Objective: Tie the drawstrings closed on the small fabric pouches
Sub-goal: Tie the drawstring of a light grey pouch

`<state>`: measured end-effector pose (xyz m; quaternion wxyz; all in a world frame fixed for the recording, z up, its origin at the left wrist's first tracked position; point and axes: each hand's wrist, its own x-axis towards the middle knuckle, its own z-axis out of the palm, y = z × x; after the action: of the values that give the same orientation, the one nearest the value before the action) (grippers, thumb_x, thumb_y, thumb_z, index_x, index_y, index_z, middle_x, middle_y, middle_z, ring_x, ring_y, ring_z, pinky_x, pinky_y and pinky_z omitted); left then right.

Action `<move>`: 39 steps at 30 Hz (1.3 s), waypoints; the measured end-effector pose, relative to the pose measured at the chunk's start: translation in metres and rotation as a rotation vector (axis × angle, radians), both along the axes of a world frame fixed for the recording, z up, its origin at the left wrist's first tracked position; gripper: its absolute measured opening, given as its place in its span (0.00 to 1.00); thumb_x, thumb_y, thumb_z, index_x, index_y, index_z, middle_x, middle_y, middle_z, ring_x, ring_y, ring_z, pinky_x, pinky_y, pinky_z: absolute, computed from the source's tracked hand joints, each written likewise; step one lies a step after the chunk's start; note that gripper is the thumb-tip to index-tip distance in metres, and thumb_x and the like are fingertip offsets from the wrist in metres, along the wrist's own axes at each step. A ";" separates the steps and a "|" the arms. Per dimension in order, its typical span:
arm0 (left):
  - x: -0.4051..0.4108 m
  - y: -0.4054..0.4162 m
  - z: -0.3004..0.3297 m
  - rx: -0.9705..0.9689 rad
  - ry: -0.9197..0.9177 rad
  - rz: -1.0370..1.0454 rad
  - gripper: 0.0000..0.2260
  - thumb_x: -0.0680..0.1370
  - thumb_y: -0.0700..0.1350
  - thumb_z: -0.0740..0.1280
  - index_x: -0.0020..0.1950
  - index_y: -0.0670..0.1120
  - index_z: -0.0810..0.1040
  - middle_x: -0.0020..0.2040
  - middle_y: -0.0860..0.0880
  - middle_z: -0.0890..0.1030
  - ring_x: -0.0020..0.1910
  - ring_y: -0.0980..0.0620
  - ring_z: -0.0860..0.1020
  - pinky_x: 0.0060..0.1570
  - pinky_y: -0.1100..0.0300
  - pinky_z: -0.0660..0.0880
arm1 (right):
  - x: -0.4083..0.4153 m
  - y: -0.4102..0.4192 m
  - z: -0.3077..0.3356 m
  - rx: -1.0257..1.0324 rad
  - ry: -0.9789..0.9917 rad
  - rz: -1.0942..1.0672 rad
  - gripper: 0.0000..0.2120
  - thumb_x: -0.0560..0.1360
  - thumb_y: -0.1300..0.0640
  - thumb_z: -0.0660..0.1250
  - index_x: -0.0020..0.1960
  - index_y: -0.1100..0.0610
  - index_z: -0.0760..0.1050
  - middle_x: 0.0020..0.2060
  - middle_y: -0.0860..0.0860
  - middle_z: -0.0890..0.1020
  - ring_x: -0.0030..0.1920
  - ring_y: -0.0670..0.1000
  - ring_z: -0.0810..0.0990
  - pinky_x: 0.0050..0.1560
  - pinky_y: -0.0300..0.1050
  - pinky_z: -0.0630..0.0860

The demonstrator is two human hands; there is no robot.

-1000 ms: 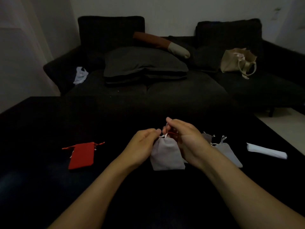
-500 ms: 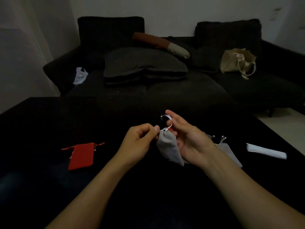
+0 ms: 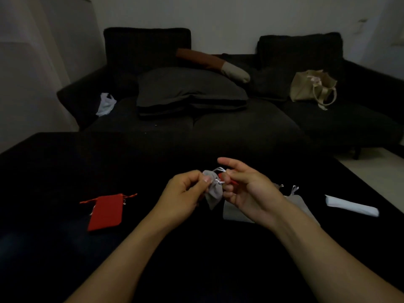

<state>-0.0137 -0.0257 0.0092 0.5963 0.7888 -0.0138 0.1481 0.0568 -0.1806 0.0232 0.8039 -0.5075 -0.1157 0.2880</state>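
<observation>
A small grey pouch (image 3: 213,193) hangs in the air between my two hands, its neck cinched. My left hand (image 3: 183,196) pinches the pouch's gathered top. My right hand (image 3: 244,189) pinches the white drawstring (image 3: 219,170) looped at the neck, index finger stretched out; something red shows under its fingers. Other grey pouches (image 3: 299,199) lie on the black table (image 3: 54,167) behind and under my right hand, partly hidden. A red pouch (image 3: 106,212) with red strings lies flat to the left.
A white folded item (image 3: 352,207) lies at the table's right. Behind the table stands a dark sofa (image 3: 218,127) with a grey pillow (image 3: 188,92), a beige bag (image 3: 312,89) and a white bag (image 3: 106,103).
The grey pouch went from lying flat against my hands to hanging bunched and cinched. My right hand opened its index finger outward while pulling the string loop; another grey pouch is uncovered beneath.
</observation>
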 end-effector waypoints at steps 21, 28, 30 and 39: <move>-0.003 0.008 0.002 -0.044 0.066 -0.010 0.15 0.81 0.44 0.62 0.36 0.46 0.78 0.33 0.49 0.77 0.32 0.57 0.74 0.36 0.63 0.72 | 0.009 -0.010 0.003 -0.522 -0.377 -0.299 0.12 0.79 0.60 0.64 0.61 0.55 0.78 0.50 0.54 0.79 0.42 0.46 0.79 0.41 0.43 0.77; -0.003 0.010 0.003 -0.095 0.084 -0.046 0.14 0.81 0.45 0.62 0.36 0.47 0.79 0.34 0.50 0.77 0.32 0.57 0.74 0.36 0.62 0.72 | -0.001 -0.015 -0.012 -0.821 -1.172 0.001 0.12 0.74 0.46 0.71 0.56 0.46 0.80 0.52 0.39 0.80 0.54 0.37 0.77 0.55 0.35 0.72; -0.004 0.011 0.003 -0.080 0.099 -0.057 0.14 0.81 0.46 0.62 0.37 0.49 0.79 0.35 0.49 0.78 0.34 0.56 0.75 0.38 0.61 0.73 | 0.002 -0.013 -0.012 -0.764 -1.056 -0.007 0.07 0.75 0.51 0.71 0.52 0.48 0.82 0.44 0.40 0.83 0.47 0.38 0.81 0.48 0.38 0.76; -0.008 0.018 0.005 0.225 -0.017 -0.038 0.09 0.79 0.42 0.66 0.40 0.46 0.82 0.50 0.50 0.77 0.47 0.59 0.77 0.48 0.67 0.73 | 0.004 -0.012 -0.012 -0.707 -0.909 0.138 0.08 0.79 0.55 0.66 0.53 0.55 0.83 0.46 0.49 0.86 0.50 0.45 0.83 0.57 0.50 0.78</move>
<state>-0.0214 -0.0073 0.0146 0.5067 0.8490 -0.0505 0.1411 0.0610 -0.1924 0.0115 0.4345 -0.8090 -0.3790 0.1142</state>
